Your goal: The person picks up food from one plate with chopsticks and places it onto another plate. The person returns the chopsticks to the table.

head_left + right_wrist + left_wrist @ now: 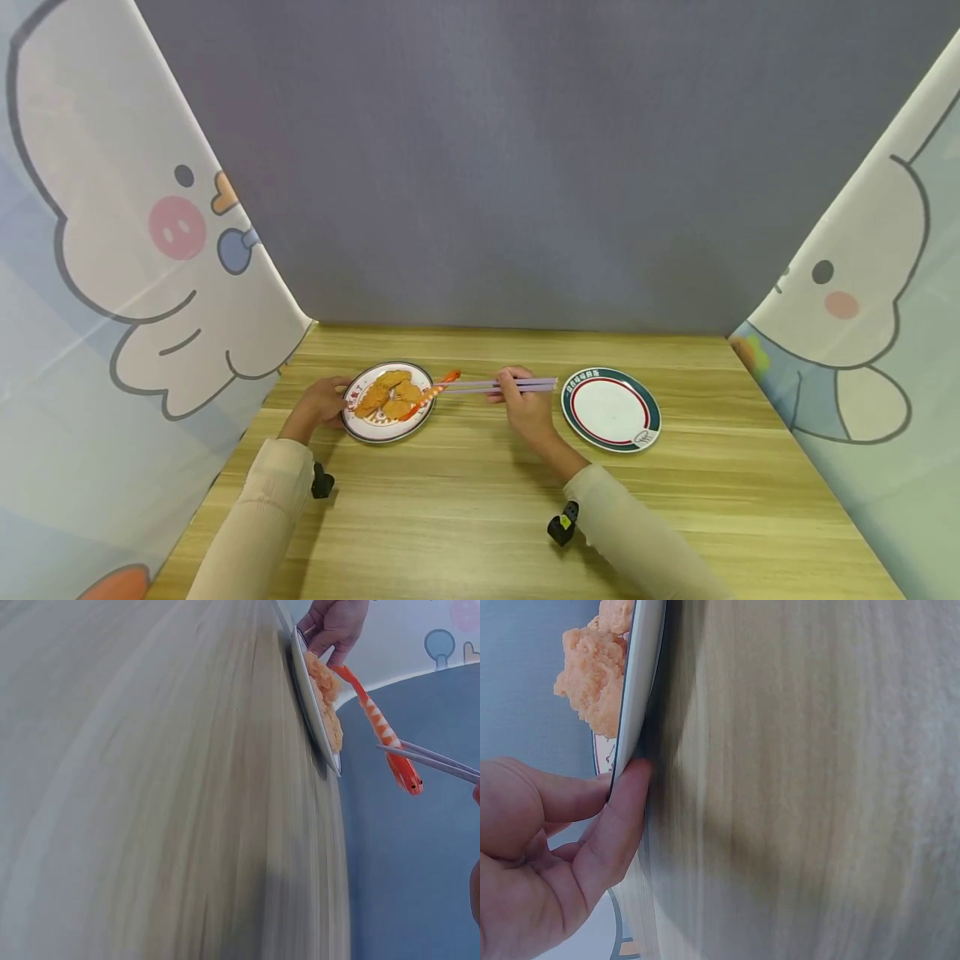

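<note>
Pinching a pair of lilac chopsticks (501,386), the right hand (525,404) has fingers curled round their rear half; sticks run level to the left, tips closed on an orange shrimp (431,398). Shrimp hangs over the right edge of the food plate (358,427), head end past the rim, tail toward the nuggets; in right wrist view it's clamped near the head, tail end at the rim, can't tell if touching. Left hand (321,403) sits at the plate's left rim w/ thumb (619,825) pressed on the edge & fingers curled behind it, per left wrist view. Plate holds several breaded orange nuggets (390,390). Empty plate (611,410) w/ red & green rings lies just right of the right hand, well apart from the food plate. Both rest on the wooden worktop (480,517). Cream sleeves on both arms, small black wrist units. Cartoon-print screens left & right, grey panel behind
</note>
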The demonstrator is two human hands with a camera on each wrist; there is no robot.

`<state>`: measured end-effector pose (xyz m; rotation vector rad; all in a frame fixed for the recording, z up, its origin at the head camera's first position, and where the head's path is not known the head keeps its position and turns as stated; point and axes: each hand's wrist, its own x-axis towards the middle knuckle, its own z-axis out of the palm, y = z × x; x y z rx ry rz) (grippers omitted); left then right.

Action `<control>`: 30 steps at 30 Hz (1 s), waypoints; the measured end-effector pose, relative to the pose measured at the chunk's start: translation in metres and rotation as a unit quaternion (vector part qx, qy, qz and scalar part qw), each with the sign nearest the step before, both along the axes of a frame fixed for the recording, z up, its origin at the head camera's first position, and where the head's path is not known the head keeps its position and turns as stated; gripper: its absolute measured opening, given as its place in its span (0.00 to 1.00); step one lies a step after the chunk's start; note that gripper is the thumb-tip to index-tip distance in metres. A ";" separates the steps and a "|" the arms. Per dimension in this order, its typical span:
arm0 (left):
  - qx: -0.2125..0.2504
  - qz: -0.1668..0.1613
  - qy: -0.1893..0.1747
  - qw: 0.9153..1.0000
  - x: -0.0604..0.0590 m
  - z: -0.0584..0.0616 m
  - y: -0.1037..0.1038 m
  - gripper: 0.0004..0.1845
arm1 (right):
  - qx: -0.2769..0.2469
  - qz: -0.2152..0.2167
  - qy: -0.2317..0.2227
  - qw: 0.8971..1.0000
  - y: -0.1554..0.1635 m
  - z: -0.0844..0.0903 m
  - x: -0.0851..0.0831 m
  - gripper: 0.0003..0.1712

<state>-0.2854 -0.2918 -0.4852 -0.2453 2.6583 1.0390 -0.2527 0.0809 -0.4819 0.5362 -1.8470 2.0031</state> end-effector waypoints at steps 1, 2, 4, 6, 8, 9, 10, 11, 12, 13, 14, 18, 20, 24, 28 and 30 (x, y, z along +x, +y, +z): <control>0.003 0.001 -0.001 1.000 0.000 0.001 0.000 0.33 | 0.001 -0.002 -0.003 1.000 0.002 0.001 0.001 0.14; 0.002 0.001 0.000 1.000 0.000 0.001 0.000 0.33 | 0.001 -0.004 -0.007 1.000 0.004 0.004 0.002 0.14; -0.002 0.000 0.000 1.000 0.000 0.002 0.001 0.33 | -0.001 -0.005 -0.016 1.000 0.008 0.009 0.004 0.13; -0.006 -0.002 -0.001 1.000 0.000 0.002 0.001 0.33 | -0.002 -0.011 -0.019 1.000 0.012 0.016 0.008 0.13; -0.008 -0.003 -0.002 1.000 0.000 0.003 0.001 0.33 | -0.002 -0.014 -0.018 1.000 0.016 0.024 0.012 0.12; -0.006 -0.002 -0.004 1.000 0.000 0.003 0.000 0.33 | -0.003 -0.017 -0.015 1.000 0.018 0.028 0.014 0.12; -0.002 -0.002 -0.005 1.000 -0.001 0.002 0.000 0.33 | -0.001 -0.020 -0.011 1.000 0.020 0.031 0.016 0.12; 0.000 -0.001 -0.006 1.000 0.000 0.002 0.000 0.34 | 0.000 -0.024 -0.004 1.000 0.022 0.033 0.017 0.12; 0.003 0.000 -0.007 1.000 -0.001 0.002 -0.001 0.34 | 0.001 -0.026 0.001 1.000 0.024 0.035 0.017 0.12; 0.007 0.002 -0.009 1.000 0.000 0.002 -0.001 0.34 | 0.001 -0.027 0.006 1.000 0.026 0.034 0.017 0.12; 0.010 0.002 -0.009 1.000 0.000 0.002 -0.001 0.34 | 0.001 -0.029 0.009 1.000 0.028 0.032 0.015 0.12; 0.006 0.001 -0.011 1.000 -0.001 0.001 -0.003 0.33 | 0.000 -0.033 0.011 0.999 0.038 0.021 0.007 0.13; -0.001 -0.005 -0.010 1.000 -0.003 0.000 -0.004 0.33 | 0.000 -0.036 0.011 0.999 0.043 0.017 0.004 0.13; 0.004 -0.009 -0.013 1.000 -0.005 -0.002 -0.004 0.33 | -0.003 -0.043 0.023 0.999 0.054 0.015 0.004 0.14; 0.023 -0.001 -0.016 1.000 -0.005 -0.003 -0.005 0.34 | -0.017 -0.050 0.032 0.998 0.066 0.014 0.003 0.14; 0.024 0.000 -0.015 1.000 -0.004 -0.003 -0.004 0.34 | -0.029 -0.050 0.032 0.998 0.072 0.014 0.003 0.14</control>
